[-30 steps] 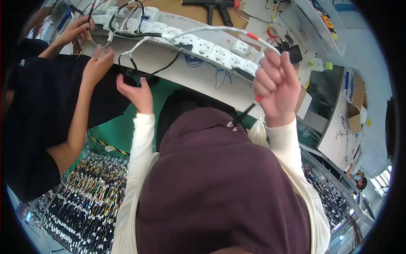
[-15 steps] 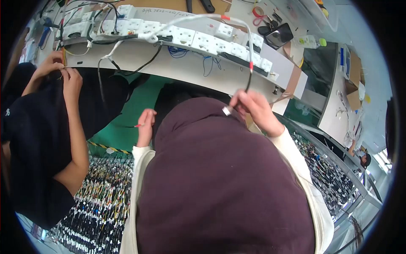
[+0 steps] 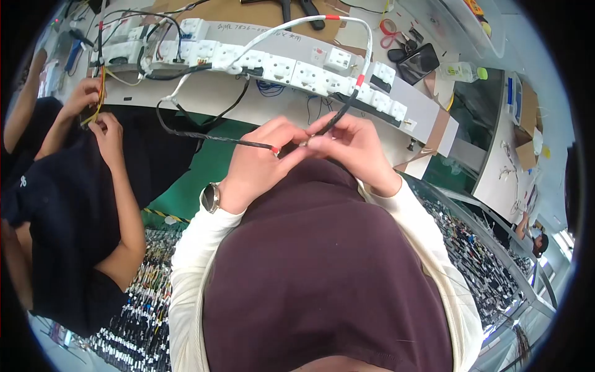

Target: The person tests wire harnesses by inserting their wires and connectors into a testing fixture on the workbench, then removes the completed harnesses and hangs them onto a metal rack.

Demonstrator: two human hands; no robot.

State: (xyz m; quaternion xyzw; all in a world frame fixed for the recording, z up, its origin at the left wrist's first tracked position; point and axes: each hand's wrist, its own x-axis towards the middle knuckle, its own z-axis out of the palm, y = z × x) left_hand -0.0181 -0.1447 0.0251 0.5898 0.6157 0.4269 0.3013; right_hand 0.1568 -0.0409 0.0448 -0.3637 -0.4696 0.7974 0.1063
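My left hand (image 3: 263,158) is closed on the end of a thin black cable (image 3: 214,137), where a red band shows at the fingers. My right hand (image 3: 356,149) pinches the black end of a white cable (image 3: 367,49) with red bands. Both hands meet fingertip to fingertip above my lap; the small ends between them are mostly hidden. The two cables run back to a row of white socket-like fixtures (image 3: 277,68) on a long board at the bench edge.
At the left a co-worker's hands (image 3: 108,133) hold yellow and red wires. The bench carries a phone (image 3: 418,63), red-handled scissors (image 3: 388,32), a bottle (image 3: 460,72) and blue wire (image 3: 270,88). Bundled harnesses (image 3: 139,310) hang at lower left; a metal rail (image 3: 496,239) stands right.
My left hand has risen with the thin black cable and moved right. My right hand has kept the white cable's black end, and the hands now meet. The co-worker's hands shifted slightly.
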